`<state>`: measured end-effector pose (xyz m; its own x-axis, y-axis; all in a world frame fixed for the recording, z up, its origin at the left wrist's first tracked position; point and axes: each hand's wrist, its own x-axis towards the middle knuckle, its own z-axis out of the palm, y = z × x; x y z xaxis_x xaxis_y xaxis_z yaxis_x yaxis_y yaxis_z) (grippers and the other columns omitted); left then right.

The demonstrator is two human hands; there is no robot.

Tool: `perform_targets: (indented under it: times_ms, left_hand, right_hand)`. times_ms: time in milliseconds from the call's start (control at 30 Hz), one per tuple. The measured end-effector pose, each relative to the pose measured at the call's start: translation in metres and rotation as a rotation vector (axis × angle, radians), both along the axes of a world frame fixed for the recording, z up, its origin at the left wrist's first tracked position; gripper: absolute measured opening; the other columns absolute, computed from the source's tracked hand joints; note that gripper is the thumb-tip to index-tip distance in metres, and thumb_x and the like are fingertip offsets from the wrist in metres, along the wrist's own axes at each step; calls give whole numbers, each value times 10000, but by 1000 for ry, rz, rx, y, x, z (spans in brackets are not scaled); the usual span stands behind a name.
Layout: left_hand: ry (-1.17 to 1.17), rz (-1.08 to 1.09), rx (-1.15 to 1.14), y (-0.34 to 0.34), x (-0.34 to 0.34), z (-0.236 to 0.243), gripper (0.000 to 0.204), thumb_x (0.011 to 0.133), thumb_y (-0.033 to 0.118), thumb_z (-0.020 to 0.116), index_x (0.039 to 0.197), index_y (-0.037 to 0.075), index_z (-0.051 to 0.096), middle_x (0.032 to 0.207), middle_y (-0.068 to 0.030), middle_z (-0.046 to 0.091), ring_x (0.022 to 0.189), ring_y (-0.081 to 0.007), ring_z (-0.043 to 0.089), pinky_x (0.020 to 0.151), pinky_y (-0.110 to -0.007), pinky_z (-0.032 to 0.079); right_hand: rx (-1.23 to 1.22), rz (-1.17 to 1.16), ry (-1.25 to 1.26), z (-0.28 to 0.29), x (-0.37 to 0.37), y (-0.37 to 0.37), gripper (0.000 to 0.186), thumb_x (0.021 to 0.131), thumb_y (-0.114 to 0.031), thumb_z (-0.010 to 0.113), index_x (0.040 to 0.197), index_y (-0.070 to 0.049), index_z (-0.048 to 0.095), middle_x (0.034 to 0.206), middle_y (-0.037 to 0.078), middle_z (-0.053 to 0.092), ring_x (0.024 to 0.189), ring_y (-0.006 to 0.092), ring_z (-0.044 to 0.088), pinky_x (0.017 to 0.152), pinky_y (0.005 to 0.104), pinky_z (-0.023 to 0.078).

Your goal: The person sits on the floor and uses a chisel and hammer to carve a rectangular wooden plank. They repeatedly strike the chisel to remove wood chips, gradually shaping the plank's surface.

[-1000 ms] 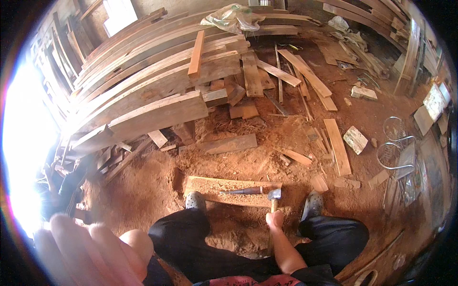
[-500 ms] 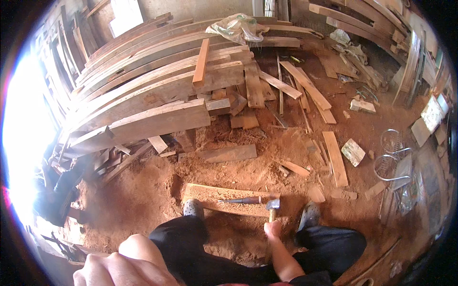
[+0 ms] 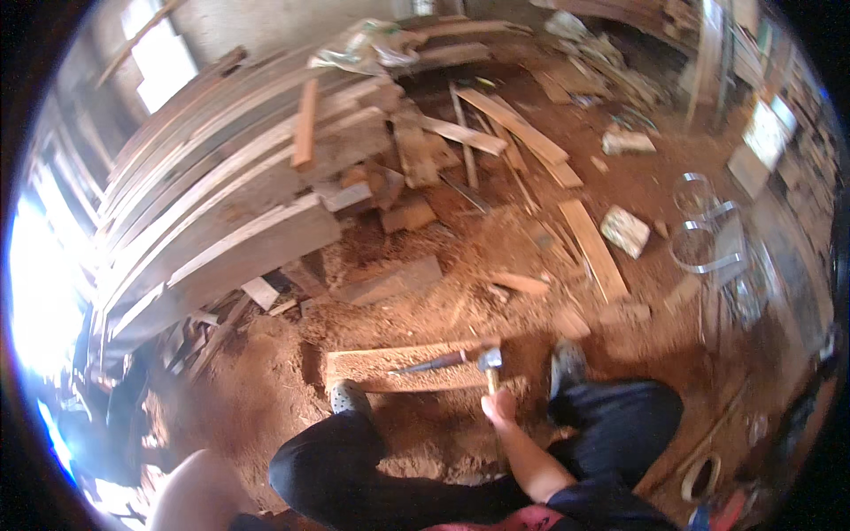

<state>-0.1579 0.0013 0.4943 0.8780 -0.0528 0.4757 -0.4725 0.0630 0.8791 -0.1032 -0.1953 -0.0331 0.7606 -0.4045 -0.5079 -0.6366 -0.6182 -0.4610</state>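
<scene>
My right hand (image 3: 498, 406) grips a hammer (image 3: 490, 363) by its pale wooden handle, its metal head over a board (image 3: 354, 370) strewn with wood shavings. On that board lies a chisel (image 3: 433, 363) with a dark wooden handle, beside the hammer head. My feet in grey perforated clogs are at either end of the board. My left hand (image 3: 195, 491) is a blurred pale shape at the lower left edge, close to the camera; its fingers cannot be made out.
Stacked timber planks (image 3: 239, 248) fill the upper left, with a plastic sheet (image 3: 359, 49) on top. Loose boards (image 3: 593, 248) and offcuts lie on the dirt floor. Metal coils (image 3: 699, 239) and more scrap are at the right. Bright glare comes from the left.
My left hand has sunk toward the lower edge and mostly left the picture. The view has turned, shifting and blurring the scene. My right hand still holds the hammer by the board.
</scene>
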Motion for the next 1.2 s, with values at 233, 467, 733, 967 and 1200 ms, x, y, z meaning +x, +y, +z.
perform_targets:
  times_ms: [233,467,733,967,1200]
  left_hand:
    - [35,-26,17,3,23,-31,260,900,259,498,711,92,556,662,-56,553,679,-195,527,596,-316,378]
    - [46,-59,37,-1,29,-39,241,902,259,498,742,89,557,677,-56,561,701,-203,535,623,-325,387]
    - [66,-26,43,6,34,-38,222,905,258,498,777,87,557,695,-55,570,727,-211,543,654,-334,398]
    - [66,-7,36,7,30,-41,208,907,258,498,808,84,557,711,-55,577,749,-219,550,681,-343,407]
    - [33,10,28,14,31,-47,197,909,257,498,839,82,557,727,-54,585,772,-227,558,708,-352,417]
  right_hand:
    - [23,-22,4,-3,-6,-3,293,680,-199,616,837,48,629,855,270,629,829,407,623,731,451,503]
    - [3,-43,38,-5,-5,1,311,671,-194,623,890,27,615,908,248,630,875,386,618,767,435,503]
    - [-17,-38,28,21,-2,10,280,662,-161,644,869,27,651,898,246,642,861,378,638,785,416,513]
    - [10,-72,105,1,-3,4,298,680,-188,634,886,28,643,913,243,642,897,384,628,815,431,505]
    - [-63,-23,29,3,-3,0,254,674,-168,619,830,30,654,852,251,645,836,383,640,762,426,521]
